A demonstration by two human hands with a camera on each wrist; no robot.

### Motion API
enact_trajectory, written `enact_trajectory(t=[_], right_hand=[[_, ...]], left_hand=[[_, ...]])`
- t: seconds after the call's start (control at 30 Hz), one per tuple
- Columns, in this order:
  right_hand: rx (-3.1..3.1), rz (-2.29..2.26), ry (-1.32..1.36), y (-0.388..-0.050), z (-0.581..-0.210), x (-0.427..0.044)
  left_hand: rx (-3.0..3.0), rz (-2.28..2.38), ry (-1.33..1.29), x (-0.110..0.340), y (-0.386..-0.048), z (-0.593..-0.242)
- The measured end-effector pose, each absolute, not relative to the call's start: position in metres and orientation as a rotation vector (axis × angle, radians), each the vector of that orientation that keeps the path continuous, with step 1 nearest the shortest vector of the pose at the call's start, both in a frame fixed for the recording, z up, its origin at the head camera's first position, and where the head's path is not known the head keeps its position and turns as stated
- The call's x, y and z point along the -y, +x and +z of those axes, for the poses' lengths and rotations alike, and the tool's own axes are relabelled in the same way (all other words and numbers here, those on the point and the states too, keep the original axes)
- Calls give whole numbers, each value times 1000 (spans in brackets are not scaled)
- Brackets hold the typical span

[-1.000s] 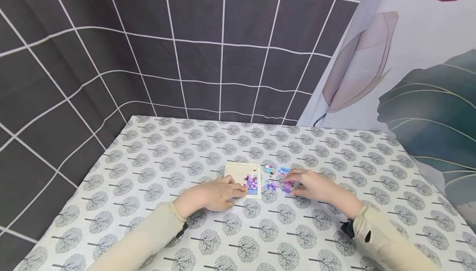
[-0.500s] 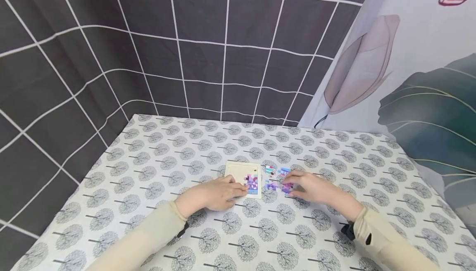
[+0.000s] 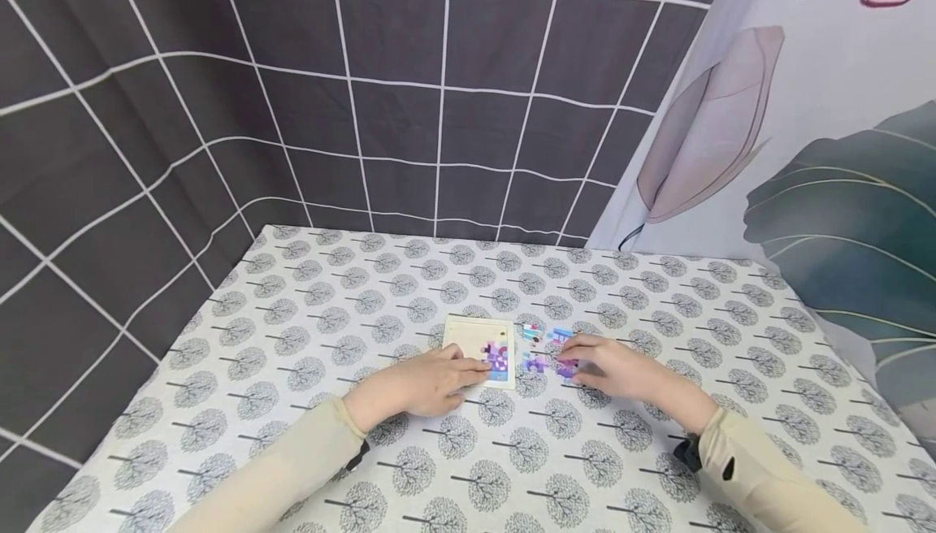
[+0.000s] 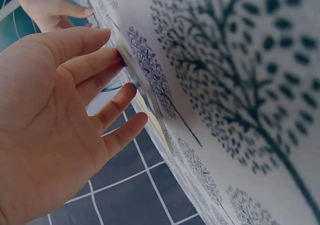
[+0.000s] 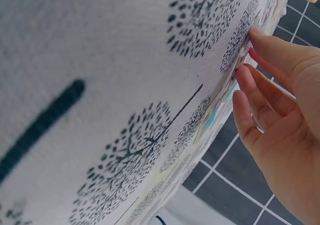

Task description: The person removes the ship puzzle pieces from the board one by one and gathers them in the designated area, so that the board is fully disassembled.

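Both hands are well apart from each other, low over the counter [image 3: 409, 468]. From where I stand, the left hand [image 3: 431, 379] lies at the near left part of a pale puzzle tray [image 3: 466, 335], its fingers loosely extended and the forefinger reaching to the joined pieces [image 3: 499, 362]. Those pieces, purple, white and blue with a touch of red, fill the near right part of the tray; bare cream board shows beyond them.

Just to the right of the tray, loose pieces lie on the cloth: a white one with red and teal [image 3: 532, 333], a blue one [image 3: 561, 335] and a purple one [image 3: 535, 364]. The right hand [image 3: 607, 362] bends over a pink-purple piece [image 3: 566, 366], thumb and fingers on either side (whether they actually pinch it, I cannot tell).

Cream sleeves [image 3: 274, 468] cover the forearms, with something black at each wrist. Grey trees pattern the cloth, and behind it hang a dark curtain [image 3: 387, 119] with white grid lines and a pale curtain [image 3: 819, 45] printed with big leaves.
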State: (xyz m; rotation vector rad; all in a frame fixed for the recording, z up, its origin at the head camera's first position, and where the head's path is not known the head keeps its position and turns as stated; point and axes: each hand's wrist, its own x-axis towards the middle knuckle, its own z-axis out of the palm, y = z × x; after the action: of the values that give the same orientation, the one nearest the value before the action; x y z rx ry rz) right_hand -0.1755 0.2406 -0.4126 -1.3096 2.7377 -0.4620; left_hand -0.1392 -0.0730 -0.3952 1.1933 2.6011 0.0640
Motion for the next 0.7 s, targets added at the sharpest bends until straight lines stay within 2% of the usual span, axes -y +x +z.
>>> enact_trajectory(t=[0.33, 0.7], right_hand=[[-2744, -423, -1309, -176, -412, -241], [-2793, -543, -1448, -176, -420, -248]], left_hand=[[-2652, 51, 1215, 74, -135, -397], [-2681, 35, 1223, 80, -124, -400]])
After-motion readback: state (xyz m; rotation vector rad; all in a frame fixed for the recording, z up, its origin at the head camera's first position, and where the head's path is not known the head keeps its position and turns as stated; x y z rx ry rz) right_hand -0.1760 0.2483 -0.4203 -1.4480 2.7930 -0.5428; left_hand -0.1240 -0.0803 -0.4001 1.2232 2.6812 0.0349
